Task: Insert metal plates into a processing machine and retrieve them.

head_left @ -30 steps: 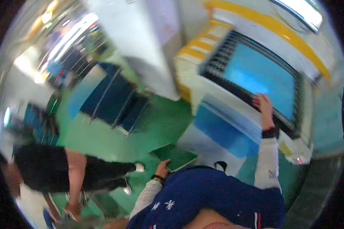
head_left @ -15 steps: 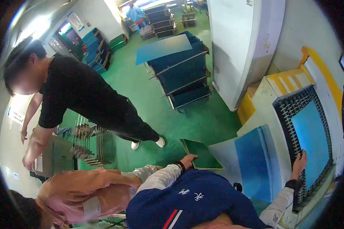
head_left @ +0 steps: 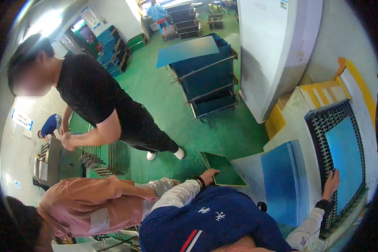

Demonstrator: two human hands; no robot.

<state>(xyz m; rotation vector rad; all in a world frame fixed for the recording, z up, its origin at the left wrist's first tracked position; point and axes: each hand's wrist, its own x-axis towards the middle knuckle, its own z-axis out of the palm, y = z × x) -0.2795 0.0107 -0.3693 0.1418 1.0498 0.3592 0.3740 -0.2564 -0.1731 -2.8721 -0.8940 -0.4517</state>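
My left hand (head_left: 209, 175) grips the near left edge of a thin dark green board (head_left: 223, 171), which is held tilted out in front of me. On my right, my right hand (head_left: 332, 184) rests with fingers stretched out on the left edge of a light blue sheet (head_left: 345, 157). That sheet lies on a bed of black rollers (head_left: 319, 134). Between my hands stands a stack of blue sheets (head_left: 280, 180), with a paler sheet (head_left: 248, 167) leaning out on its left side.
A person in black (head_left: 92, 92) stands at the left; another in a brown shirt (head_left: 92, 201) is close beside me. Ahead stands a rack of dark blue panels (head_left: 206, 77) with a flat blue sheet (head_left: 187, 51) on top. A white cabinet (head_left: 262, 50) rises at the right.
The person in black has drawn both forearms together and shifted right. Someone in blue now shows behind them. My hands keep their places on the green board and the light blue sheet.
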